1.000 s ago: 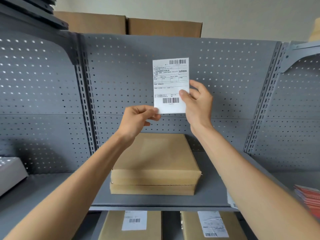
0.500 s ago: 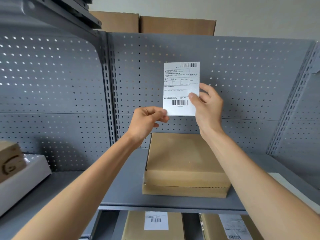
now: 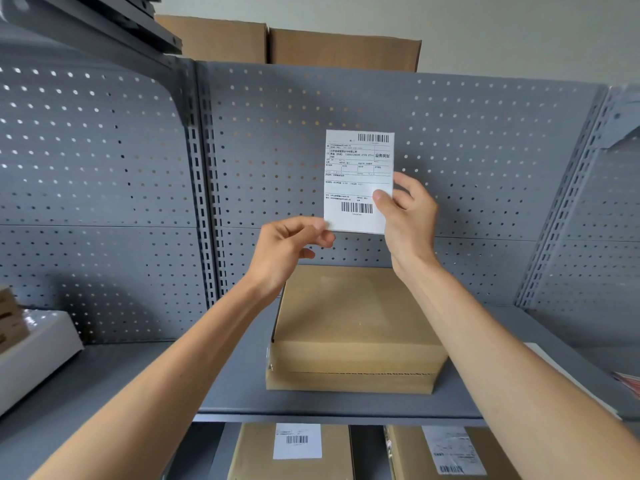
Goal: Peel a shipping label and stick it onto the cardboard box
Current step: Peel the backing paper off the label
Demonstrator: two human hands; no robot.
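Note:
I hold a white shipping label (image 3: 356, 168) upright in front of the grey pegboard, printed side toward me, with barcodes at top and bottom. My left hand (image 3: 287, 247) pinches its lower left corner between thumb and fingers. My right hand (image 3: 407, 216) grips its lower right edge, thumb on the front. Below the label, a plain brown cardboard box (image 3: 356, 317) lies flat on the grey shelf (image 3: 221, 382), stacked on a second flat box. Its top face is bare.
Two labelled cardboard boxes (image 3: 294, 452) sit on the shelf below. A white box (image 3: 38, 351) stands at the left with a brown item on it. Large cartons (image 3: 287, 43) rest above the pegboard. White and red sheets lie at the right edge.
The view has drifted left, so the label, hands and box sit further right in frame. Both hands keep the same hold on the label; its corner looks unchanged.

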